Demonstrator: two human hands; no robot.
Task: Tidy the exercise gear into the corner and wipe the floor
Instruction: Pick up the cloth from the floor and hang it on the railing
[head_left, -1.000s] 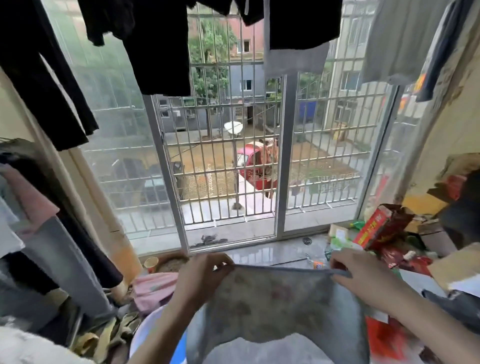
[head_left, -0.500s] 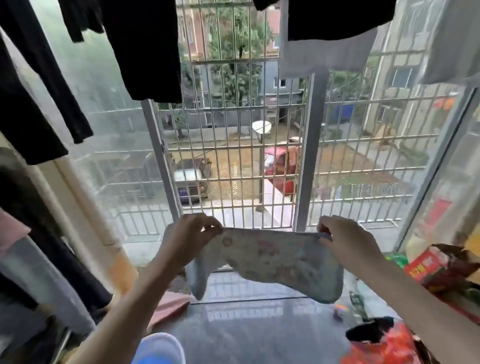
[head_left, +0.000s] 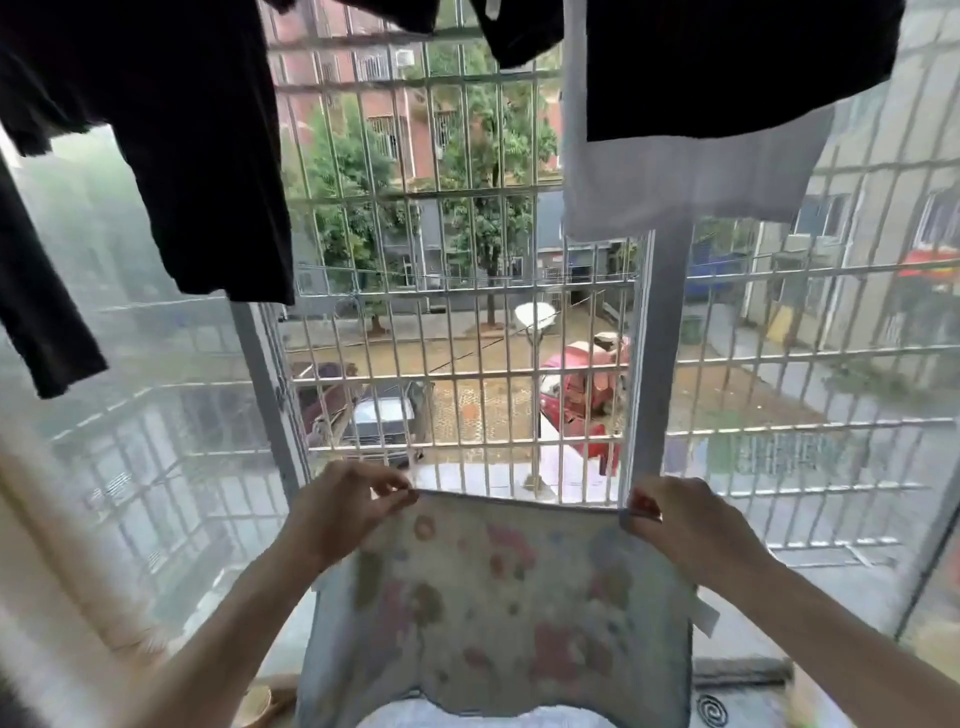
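I hold a pale blue cloth (head_left: 498, 613) with faded pink and green prints, stretched flat in front of me. My left hand (head_left: 348, 506) pinches its top left corner and my right hand (head_left: 675, 525) pinches its top right corner. The cloth hangs down between my forearms and hides what lies below it. A small white tag (head_left: 705, 618) sticks out from its right edge. No exercise gear is in view.
A barred window (head_left: 467, 322) with a grey upright frame (head_left: 660, 364) fills the view straight ahead. Black garments (head_left: 197, 156) and a white one (head_left: 685, 182) hang overhead. A stone sill (head_left: 748, 670) runs along the bottom, with a round drain cover (head_left: 711, 711) at the lower right.
The view has tilted upward, away from the cluttered floor toward the window. My hands have risen and spread the cloth out wider, so it now hangs flat.
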